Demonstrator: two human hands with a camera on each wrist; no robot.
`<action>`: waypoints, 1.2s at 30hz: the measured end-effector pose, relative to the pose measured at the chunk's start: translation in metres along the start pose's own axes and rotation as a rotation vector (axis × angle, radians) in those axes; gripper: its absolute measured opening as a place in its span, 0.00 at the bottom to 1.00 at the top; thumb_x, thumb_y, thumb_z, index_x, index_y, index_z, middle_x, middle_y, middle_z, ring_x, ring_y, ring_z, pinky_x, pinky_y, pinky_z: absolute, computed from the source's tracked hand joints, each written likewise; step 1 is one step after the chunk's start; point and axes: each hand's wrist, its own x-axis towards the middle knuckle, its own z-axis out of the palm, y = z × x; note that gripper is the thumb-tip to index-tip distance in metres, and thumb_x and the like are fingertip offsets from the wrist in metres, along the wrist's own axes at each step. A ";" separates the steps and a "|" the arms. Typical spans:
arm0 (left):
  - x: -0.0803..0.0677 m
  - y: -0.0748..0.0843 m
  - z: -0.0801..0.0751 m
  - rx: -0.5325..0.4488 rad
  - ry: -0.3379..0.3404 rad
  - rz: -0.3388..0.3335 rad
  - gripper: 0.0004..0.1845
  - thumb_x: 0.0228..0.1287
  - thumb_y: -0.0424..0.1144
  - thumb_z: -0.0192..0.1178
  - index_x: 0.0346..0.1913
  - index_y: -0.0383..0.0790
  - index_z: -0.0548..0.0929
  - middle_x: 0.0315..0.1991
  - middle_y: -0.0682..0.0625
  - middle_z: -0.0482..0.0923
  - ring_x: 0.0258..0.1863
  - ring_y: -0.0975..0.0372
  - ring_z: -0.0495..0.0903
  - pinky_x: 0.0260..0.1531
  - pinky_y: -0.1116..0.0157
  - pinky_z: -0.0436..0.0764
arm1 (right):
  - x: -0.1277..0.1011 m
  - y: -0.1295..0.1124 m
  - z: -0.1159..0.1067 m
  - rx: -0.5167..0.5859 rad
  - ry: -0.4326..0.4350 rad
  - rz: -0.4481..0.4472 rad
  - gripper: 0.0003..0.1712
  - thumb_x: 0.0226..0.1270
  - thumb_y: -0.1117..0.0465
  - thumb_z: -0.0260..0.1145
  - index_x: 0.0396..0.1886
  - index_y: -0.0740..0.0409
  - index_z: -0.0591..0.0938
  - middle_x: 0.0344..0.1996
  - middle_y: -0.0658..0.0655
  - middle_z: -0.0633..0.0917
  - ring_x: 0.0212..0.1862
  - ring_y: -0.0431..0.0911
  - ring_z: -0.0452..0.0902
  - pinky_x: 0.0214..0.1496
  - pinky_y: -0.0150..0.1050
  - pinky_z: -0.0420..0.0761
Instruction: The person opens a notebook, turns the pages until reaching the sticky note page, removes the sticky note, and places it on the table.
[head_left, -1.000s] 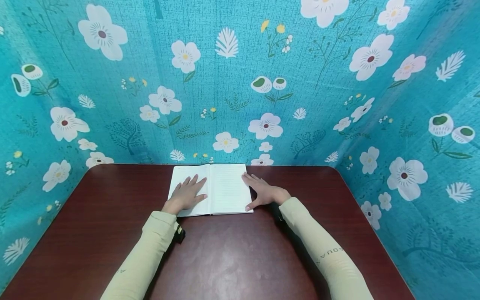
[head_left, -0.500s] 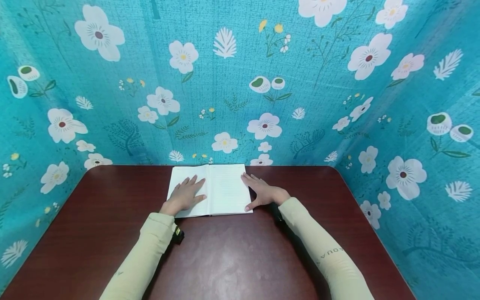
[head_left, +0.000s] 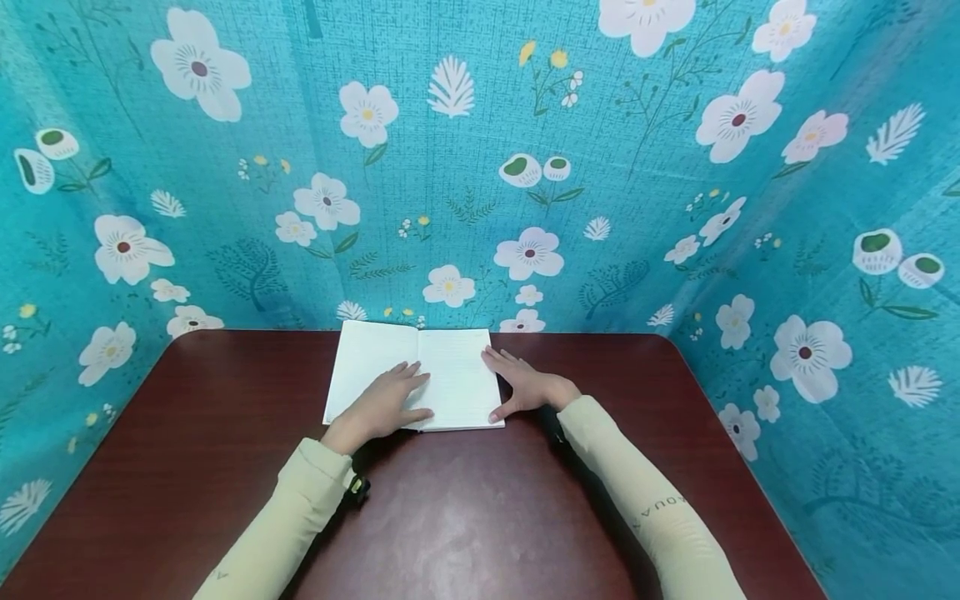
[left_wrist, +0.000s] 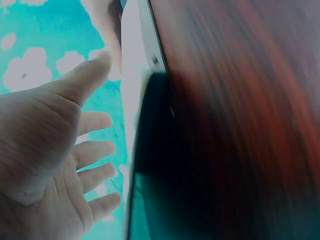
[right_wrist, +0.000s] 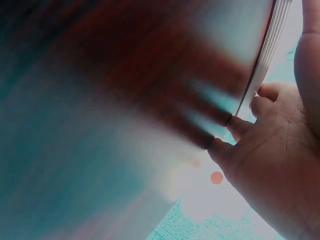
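Observation:
An open white book (head_left: pixel 362 367) lies at the far middle of a dark red table (head_left: pixel 465 517). My left hand (head_left: pixel 386 404) lies flat across the book's lower middle, with straight fingers reaching over the spine onto the right page. My right hand (head_left: pixel 528 385) rests open against the book's right edge, thumb at its near corner. In the left wrist view the left hand (left_wrist: pixel 65 165) shows a spread palm beside the book's white edge (left_wrist: pixel 132 75). The right wrist view is blurred. There the right hand's fingertips (right_wrist: pixel 235 125) touch the stacked page edges (right_wrist: pixel 265 65).
Teal cloth with white flowers (head_left: pixel 480 208) hangs close behind the table and along both sides. A small black device (head_left: pixel 358 487) sits at my left wrist. The table's near half is bare wood.
My left hand has slid right, from the left page to the spine. The left page's outer edge now lies a little farther left. The right hand has stayed put.

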 end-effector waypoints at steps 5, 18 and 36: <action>-0.001 0.020 -0.001 0.019 0.002 0.074 0.42 0.57 0.52 0.75 0.69 0.31 0.75 0.74 0.31 0.64 0.75 0.38 0.61 0.72 0.42 0.63 | 0.000 0.000 0.000 -0.007 0.003 -0.006 0.72 0.55 0.36 0.77 0.84 0.56 0.40 0.84 0.55 0.40 0.83 0.57 0.32 0.81 0.59 0.44; 0.003 0.019 0.007 0.121 0.085 0.159 0.35 0.50 0.47 0.81 0.59 0.33 0.84 0.70 0.35 0.72 0.72 0.42 0.69 0.70 0.46 0.69 | 0.000 -0.001 0.002 0.006 0.002 0.019 0.73 0.54 0.35 0.77 0.84 0.54 0.40 0.84 0.54 0.40 0.83 0.55 0.31 0.81 0.59 0.44; -0.017 0.046 0.013 0.585 0.341 0.205 0.12 0.48 0.42 0.77 0.19 0.40 0.85 0.63 0.43 0.81 0.71 0.47 0.71 0.71 0.44 0.66 | -0.003 -0.001 0.001 0.013 0.014 -0.012 0.73 0.54 0.36 0.78 0.84 0.57 0.41 0.84 0.57 0.41 0.83 0.56 0.32 0.82 0.58 0.44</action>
